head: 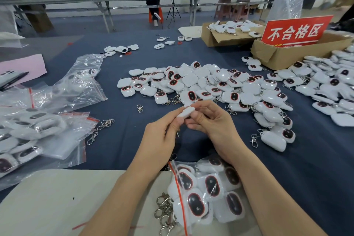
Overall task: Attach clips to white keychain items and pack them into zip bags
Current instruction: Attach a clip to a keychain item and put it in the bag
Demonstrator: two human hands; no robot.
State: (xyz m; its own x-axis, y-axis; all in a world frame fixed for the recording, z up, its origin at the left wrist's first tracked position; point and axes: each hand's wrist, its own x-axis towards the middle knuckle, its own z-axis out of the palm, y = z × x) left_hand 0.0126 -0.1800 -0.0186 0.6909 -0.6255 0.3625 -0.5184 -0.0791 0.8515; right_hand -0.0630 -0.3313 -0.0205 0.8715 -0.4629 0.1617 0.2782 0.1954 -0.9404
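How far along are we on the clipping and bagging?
Done: a filled zip bag by the near edge and more filled bags at left. In hand: the left hand and right hand pinch one white keychain item. To go: the central pile and right pile lie unbagged, with loose clips nearby.

Legible text: 1 sign.
A red sign (296,31) bears 4 white characters, 不合格区, above a white line; it stands in an open cardboard box (275,57), far right.
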